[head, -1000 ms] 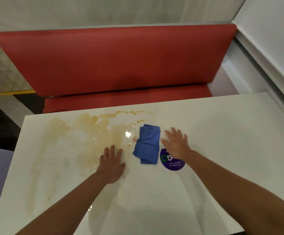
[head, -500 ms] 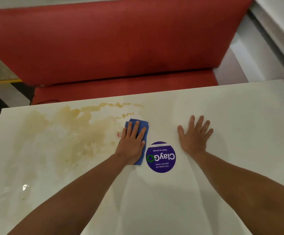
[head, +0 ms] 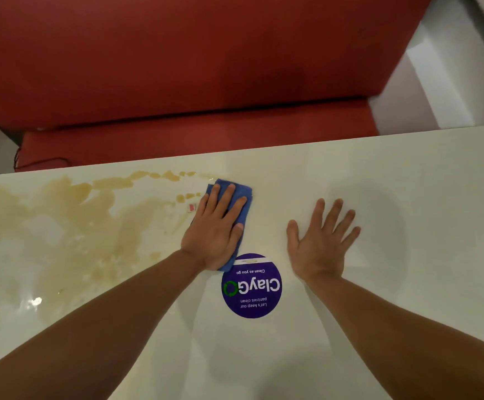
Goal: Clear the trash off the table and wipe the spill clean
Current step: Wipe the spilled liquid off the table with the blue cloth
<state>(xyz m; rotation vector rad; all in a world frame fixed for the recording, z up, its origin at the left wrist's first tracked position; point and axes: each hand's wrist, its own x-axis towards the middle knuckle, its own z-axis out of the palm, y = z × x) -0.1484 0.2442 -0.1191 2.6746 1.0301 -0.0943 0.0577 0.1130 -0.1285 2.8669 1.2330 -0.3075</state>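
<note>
Blue microfibre cloth (head: 242, 194) lay folded under the left hand (head: 214, 229), whose flat, straight fingers pressed it down at the right edge of the tan spill (head: 70, 223), likely to drag it across. The right hand (head: 321, 241) rested open and spread on the dry white table (head: 408, 174), apparently as a brace.

Look past the far edge of the bench (head: 408, 174) and you have a red padded seat (head: 194, 137) with its red backrest (head: 191, 53) rising behind it. On the bench, toward the near edge, sits a round purple sticker (head: 251, 287) reading "ClayGo". Right of the seat, you see a pale wall ledge (head: 442, 82).
</note>
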